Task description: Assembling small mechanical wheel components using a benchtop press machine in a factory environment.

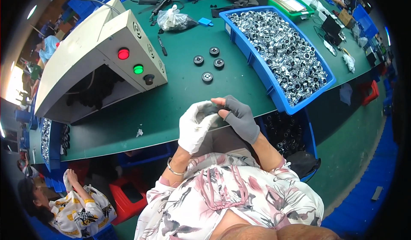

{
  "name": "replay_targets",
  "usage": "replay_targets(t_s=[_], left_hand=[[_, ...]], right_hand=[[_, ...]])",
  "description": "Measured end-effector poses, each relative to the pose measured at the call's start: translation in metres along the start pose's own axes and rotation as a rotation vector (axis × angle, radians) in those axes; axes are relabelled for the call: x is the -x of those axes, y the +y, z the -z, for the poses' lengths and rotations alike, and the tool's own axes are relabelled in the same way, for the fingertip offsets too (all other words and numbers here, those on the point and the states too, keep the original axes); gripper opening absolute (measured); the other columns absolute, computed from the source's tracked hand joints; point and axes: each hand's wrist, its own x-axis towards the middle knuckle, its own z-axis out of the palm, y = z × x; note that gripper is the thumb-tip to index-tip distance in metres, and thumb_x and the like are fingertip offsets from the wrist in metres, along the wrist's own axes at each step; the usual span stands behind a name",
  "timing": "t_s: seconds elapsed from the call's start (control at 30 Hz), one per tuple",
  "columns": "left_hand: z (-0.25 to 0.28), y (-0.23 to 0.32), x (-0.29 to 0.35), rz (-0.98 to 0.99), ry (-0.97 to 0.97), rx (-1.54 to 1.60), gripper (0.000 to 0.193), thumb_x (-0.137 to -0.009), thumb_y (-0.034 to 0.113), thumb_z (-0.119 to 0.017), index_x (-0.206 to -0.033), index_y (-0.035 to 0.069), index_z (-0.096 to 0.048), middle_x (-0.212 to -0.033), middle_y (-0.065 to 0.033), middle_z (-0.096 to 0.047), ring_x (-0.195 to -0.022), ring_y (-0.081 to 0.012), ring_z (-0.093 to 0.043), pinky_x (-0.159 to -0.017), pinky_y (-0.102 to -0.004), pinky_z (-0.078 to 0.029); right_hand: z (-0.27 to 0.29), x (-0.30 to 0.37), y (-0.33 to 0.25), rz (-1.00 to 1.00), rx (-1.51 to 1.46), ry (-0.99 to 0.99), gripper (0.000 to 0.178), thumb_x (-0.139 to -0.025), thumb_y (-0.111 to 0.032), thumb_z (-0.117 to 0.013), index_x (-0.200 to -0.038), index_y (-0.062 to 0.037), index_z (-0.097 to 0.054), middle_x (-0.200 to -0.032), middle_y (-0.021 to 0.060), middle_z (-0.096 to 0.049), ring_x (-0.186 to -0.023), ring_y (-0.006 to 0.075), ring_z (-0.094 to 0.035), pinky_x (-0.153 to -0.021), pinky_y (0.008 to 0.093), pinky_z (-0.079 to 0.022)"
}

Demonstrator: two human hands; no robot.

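My left hand [195,127] wears a white glove, and my right hand [242,119] a grey one with bare thumb and fingertips. They meet over the table's near edge, fingers closed around a small dark part [211,110]. The fingers cover most of it, so its exact kind is hidden. Beyond my hands, several round black parts with metallic centres lie on the green table, the nearest [207,77] with its face up. To the right of them stands a long blue bin [274,90] full of small shiny silver and black pieces.
At left stands a beige machine [115,34] with red and green buttons and a dark opening. A pen [162,45], a plastic bag [173,19] and a green tray [295,15] lie farther back. Below the table's right edge is a bin of black parts [284,130]. A co-worker [72,205] sits at lower left.
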Motion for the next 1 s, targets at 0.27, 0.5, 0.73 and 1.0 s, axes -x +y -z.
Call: replay_targets(t_s=[0.27, 0.5, 0.73, 1.0], left_hand=[[-0.004, -0.002, 0.003, 0.041, 0.045, 0.128, 0.029, -0.095, 0.002, -0.066, -0.122, -0.006, -0.06, -0.106, -0.0106, -0.068, -0.082, -0.0141, -0.068, -0.072, -0.0275, -0.06], [-0.009, -0.01, 0.001, -0.035, 0.127, 0.088, 0.018, -0.096, 0.001, -0.062, -0.113, -0.006, -0.061, -0.098, -0.0102, -0.066, -0.072, -0.0121, -0.064, -0.066, -0.0267, -0.057], [-0.007, -0.028, -0.006, -0.131, 0.252, -0.051, 0.018, -0.093, 0.001, -0.068, -0.109, -0.004, -0.063, -0.096, -0.0069, -0.069, -0.079, -0.0092, -0.064, -0.071, -0.0248, -0.055], [-0.012, -0.01, -0.011, -0.06, 0.141, 0.078, 0.024, -0.097, 0.006, -0.064, -0.117, -0.008, -0.06, -0.099, -0.0103, -0.067, -0.079, -0.0135, -0.066, -0.072, -0.0267, -0.057]], right_hand=[[-0.002, -0.004, 0.002, 0.193, 0.188, 0.037, 0.031, -0.092, 0.001, -0.06, -0.122, -0.0009, -0.069, -0.089, 0.0034, -0.057, -0.083, 0.0119, -0.053, -0.076, 0.0247, -0.043], [-0.005, -0.012, 0.009, 0.262, 0.238, -0.012, 0.037, -0.088, 0.006, -0.06, -0.123, -0.0026, -0.069, -0.088, 0.0039, -0.054, -0.077, 0.0145, -0.053, -0.072, 0.0272, -0.044], [-0.022, -0.008, 0.019, 0.361, 0.36, 0.12, 0.044, -0.081, 0.009, -0.059, -0.122, -0.0029, -0.069, -0.085, 0.0077, -0.052, -0.075, 0.018, -0.054, -0.068, 0.0301, -0.046], [-0.016, -0.009, 0.012, 0.029, -0.068, 0.201, 0.03, -0.093, 0.0, -0.058, -0.122, 0.0013, -0.065, -0.1, 0.002, -0.064, -0.087, 0.0078, -0.058, -0.076, 0.023, -0.047]])
